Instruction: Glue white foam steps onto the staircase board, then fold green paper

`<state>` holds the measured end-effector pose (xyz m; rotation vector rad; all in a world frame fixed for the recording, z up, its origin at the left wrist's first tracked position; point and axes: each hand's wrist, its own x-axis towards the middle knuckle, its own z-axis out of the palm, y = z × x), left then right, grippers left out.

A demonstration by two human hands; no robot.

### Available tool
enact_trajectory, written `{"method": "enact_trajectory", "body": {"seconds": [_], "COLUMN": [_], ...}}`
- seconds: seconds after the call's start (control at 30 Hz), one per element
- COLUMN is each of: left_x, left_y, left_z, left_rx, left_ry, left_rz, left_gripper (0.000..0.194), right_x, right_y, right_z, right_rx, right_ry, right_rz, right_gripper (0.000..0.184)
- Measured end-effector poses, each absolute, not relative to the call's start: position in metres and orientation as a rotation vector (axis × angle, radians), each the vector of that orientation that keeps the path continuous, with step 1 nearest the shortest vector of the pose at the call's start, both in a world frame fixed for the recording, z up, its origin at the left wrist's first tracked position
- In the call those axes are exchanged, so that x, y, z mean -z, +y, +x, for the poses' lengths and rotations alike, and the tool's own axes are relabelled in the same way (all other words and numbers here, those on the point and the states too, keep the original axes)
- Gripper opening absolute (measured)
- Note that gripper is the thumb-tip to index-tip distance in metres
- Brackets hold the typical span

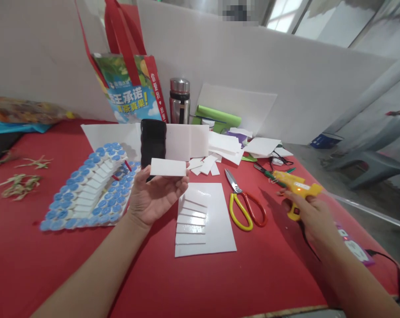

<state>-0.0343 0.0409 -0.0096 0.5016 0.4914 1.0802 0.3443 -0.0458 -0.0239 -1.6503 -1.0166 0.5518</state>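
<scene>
Between thumb and fingers, my left hand point(156, 196) holds up a small white foam board strip point(168, 168). My right hand point(309, 212) is on a yellow hot glue gun point(296, 190) at the right side of the table, its fingers around the handle. Below and right of my left hand lies a white board point(218, 221) with several white strips point(191, 223) set on it like steps. To the left is a model point(87, 187) with blue and white round pieces around a white stepped middle. Scissors point(246, 203) with one yellow and one red handle lie between my hands.
Loose white strips point(206, 164) and white sheets point(224, 145) are piled behind the board. A black phone-like object point(152, 141) leans upright before a steel flask point(179, 101) and a printed bag point(127, 92). A purple-edged power strip point(355, 247) with a cable sits at right.
</scene>
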Motion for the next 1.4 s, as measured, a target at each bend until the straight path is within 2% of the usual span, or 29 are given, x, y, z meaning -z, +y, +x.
{"method": "enact_trajectory", "body": {"seconds": [0.1, 0.27, 0.57, 0.93, 1.4], "left_x": [0.012, 0.018, 0.018, 0.023, 0.024], "left_y": [0.042, 0.046, 0.045, 0.044, 0.044], "left_z": [-0.034, -0.036, -0.032, -0.029, -0.029], "left_rx": [-1.093, -1.126, -1.107, -1.073, -1.060], "left_ry": [0.500, 0.443, 0.447, 0.505, 0.504], "left_rz": [0.579, 0.684, 0.869, 0.952, 0.977], "left_gripper": [0.064, 0.052, 0.050, 0.061, 0.053], "right_x": [-0.009, -0.048, -0.004, 0.006, 0.010], "right_y": [-0.045, -0.030, -0.020, -0.026, -0.027], "right_z": [0.310, 0.245, 0.204, 0.211, 0.209], "right_rx": [-0.842, -1.108, -1.440, -1.494, -1.509], "right_ry": [-0.922, -1.141, -1.277, -1.372, -1.438], "right_rz": [-1.349, -1.013, -0.731, -0.812, -0.842], "right_gripper": [0.018, 0.023, 0.035, 0.039, 0.042]}}
